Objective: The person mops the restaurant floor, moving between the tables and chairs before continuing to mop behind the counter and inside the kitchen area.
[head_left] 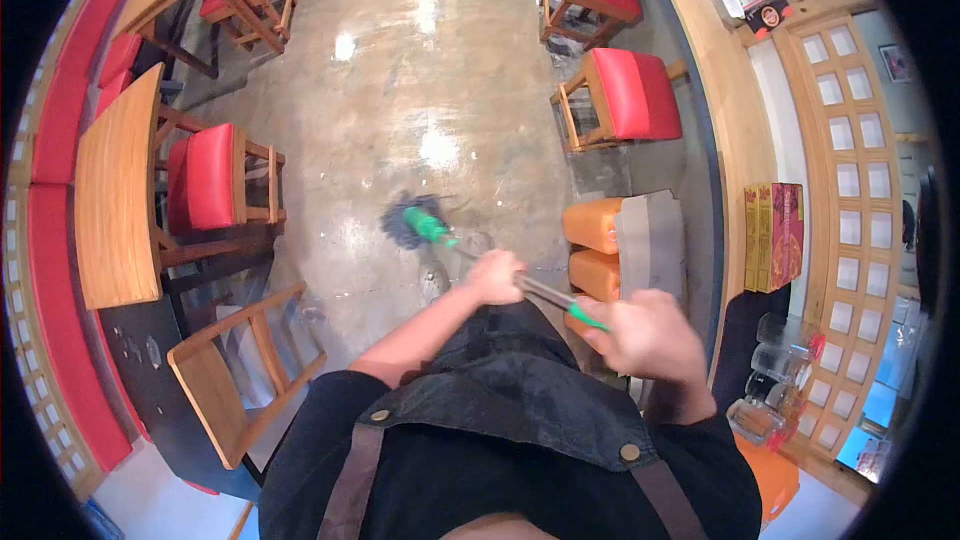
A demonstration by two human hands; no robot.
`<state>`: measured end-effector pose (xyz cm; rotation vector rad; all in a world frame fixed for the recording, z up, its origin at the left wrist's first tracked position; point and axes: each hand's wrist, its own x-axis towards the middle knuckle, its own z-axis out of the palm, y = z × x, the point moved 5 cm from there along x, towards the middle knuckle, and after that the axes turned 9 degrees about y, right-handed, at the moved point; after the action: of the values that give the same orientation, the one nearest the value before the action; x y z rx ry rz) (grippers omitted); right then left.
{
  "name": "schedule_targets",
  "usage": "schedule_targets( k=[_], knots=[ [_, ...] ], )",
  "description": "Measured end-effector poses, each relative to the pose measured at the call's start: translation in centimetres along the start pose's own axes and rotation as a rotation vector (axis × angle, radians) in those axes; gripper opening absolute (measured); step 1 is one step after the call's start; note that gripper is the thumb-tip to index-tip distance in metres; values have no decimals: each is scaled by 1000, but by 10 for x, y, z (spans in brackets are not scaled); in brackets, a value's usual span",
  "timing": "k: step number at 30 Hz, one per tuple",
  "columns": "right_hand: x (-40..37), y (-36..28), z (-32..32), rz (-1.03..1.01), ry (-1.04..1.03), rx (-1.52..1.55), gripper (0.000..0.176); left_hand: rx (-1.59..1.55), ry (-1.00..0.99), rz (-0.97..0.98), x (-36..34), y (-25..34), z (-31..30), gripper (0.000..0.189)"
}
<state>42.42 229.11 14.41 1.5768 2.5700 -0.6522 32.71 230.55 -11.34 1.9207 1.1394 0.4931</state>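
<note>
A mop [428, 225] with a green socket and dark blue-grey strands rests on the shiny floor in front of my feet. Its handle runs back toward my right side. My left hand [495, 277] is wrapped round the lower part of the handle. Higher up, near the green grip at the handle's end, my right hand [645, 333] is closed round it, slightly blurred. The mop strands are spread out and smeared by motion. My dark apron [520, 390] hangs just below both hands.
Red-seated chairs stand along both sides, one left [205, 180] by a wooden table [120, 190], one right [630, 93]. Orange containers [592, 227] stand close on my right beside grey cardboard [652, 240]. A wooden counter [735, 90] holds boxes [773, 238]. A wooden frame [215, 385] is near my left.
</note>
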Motion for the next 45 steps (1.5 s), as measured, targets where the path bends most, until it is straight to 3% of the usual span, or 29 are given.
schedule_targets(
  k=[1,4,6,9,11,12,14,16,20,22,23,26,27,28,31,33,37,39,41,43,44,45],
  knots=[
    [14,-11,15,115,-273,-8,20,59,-36,11,-16,-19,-6,29],
    [37,-30,80,64,-355,94,22,234,-103,-217,-67,-95,-14,31],
    [56,-35,142,28,-335,149,19,266,-221,-350,-94,-136,-24,31],
    [71,-44,234,7,-236,193,27,425,-232,-403,-122,-210,-2,29],
    [65,-29,256,16,-174,161,29,462,-351,-641,-125,-229,14,26],
    [56,-10,246,72,-185,156,30,656,-235,-449,-111,-220,37,25],
    [23,40,205,202,-256,137,31,509,-400,-444,-68,-157,73,24],
    [-30,98,166,290,-263,74,32,538,-531,-213,-28,-93,134,28],
    [-149,160,55,603,-165,-124,28,65,-317,-130,39,69,213,30],
    [-187,152,4,787,-123,-211,31,-30,-262,158,56,156,215,33],
    [-201,150,-9,821,-80,-254,33,-19,-370,198,67,181,228,29],
    [-204,141,-21,746,1,-392,33,-245,-258,227,78,203,232,24],
    [-203,140,-21,745,1,-388,33,-263,-233,141,79,200,225,23],
    [-197,139,-19,728,-11,-308,31,-276,-207,57,79,197,217,22],
    [-185,115,-14,624,-17,-188,30,-245,-147,91,55,186,185,23],
    [-177,91,-9,571,-60,-98,29,-216,-144,3,27,175,156,21],
    [-146,34,10,329,-126,-51,29,-139,-9,-187,-45,114,117,18],
    [-128,8,35,195,-222,-53,27,54,74,-108,-82,72,108,21],
    [-111,-9,80,161,-228,45,24,94,26,-173,-122,24,94,21],
    [-96,-36,142,157,-302,5,22,232,153,-144,-169,-27,85,21],
    [-95,-51,181,126,-319,-12,24,267,35,-257,-187,-93,116,22],
    [-92,-64,216,91,-257,18,25,303,-14,-341,-209,-112,104,24]
  ],
)
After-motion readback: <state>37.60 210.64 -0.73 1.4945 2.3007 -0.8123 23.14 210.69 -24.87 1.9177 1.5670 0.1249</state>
